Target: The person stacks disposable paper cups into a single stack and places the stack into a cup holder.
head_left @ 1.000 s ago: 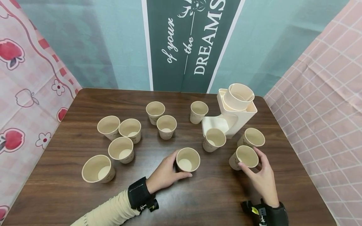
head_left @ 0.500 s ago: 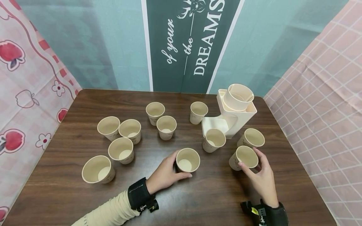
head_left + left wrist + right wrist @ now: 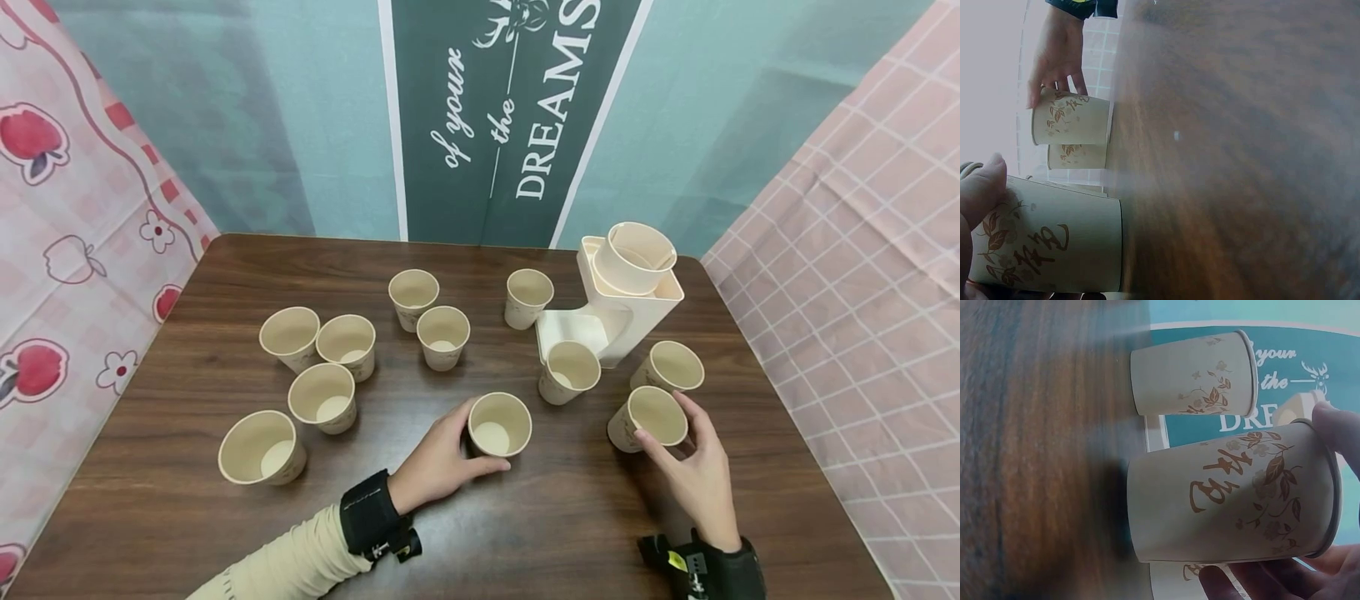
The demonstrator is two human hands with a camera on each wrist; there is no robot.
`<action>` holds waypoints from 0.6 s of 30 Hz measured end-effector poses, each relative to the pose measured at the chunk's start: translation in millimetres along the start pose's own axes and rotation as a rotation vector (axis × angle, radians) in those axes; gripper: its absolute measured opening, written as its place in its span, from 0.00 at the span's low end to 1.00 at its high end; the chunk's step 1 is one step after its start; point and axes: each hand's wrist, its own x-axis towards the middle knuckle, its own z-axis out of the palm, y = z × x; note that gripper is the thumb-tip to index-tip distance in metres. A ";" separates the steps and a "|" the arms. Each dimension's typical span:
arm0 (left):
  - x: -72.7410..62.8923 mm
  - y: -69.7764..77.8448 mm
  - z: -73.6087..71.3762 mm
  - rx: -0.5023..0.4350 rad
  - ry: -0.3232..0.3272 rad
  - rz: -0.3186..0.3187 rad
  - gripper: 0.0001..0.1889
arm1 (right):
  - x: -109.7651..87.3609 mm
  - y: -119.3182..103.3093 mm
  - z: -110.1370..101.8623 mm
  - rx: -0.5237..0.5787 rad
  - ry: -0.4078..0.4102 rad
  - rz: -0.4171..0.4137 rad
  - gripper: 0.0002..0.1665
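Note:
In the head view my left hand [image 3: 438, 467] holds a beige paper cup [image 3: 498, 427] near the table's middle, fingers at its far left side and thumb along the near side. The left wrist view shows the brown leaf print on this cup [image 3: 1054, 234]. Over on the right, my right hand [image 3: 697, 475] grips another paper cup [image 3: 647, 418] between thumb and fingers near the rim. Both cups stand upright on the table. A further cup [image 3: 671, 365] stands just behind the right-hand one. The right wrist view shows the gripped cup [image 3: 1229, 494] close up.
A white plastic stand [image 3: 630, 312] with a round cup-like piece [image 3: 633, 258] on top stands at the back right, a paper cup [image 3: 570, 372] before it. Several more cups, such as this one [image 3: 262, 450], stand left and at the back of the brown wooden table [image 3: 525, 533].

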 end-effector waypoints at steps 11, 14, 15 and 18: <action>0.1 -3.5 1.8 0.017 -0.018 -0.001 0.41 | -3.4 -2.2 -0.7 0.025 0.025 0.010 0.44; 0.5 -2.8 0.9 0.020 -0.008 -0.001 0.41 | -1.8 -4.5 -1.4 0.040 0.029 -0.005 0.44; 0.6 -2.6 0.7 0.020 -0.005 0.000 0.41 | -1.2 -5.9 -1.7 0.042 0.031 -0.005 0.44; 1.0 -2.3 -0.1 0.018 -0.001 0.003 0.41 | 1.1 -10.1 -2.9 0.061 0.030 -0.019 0.44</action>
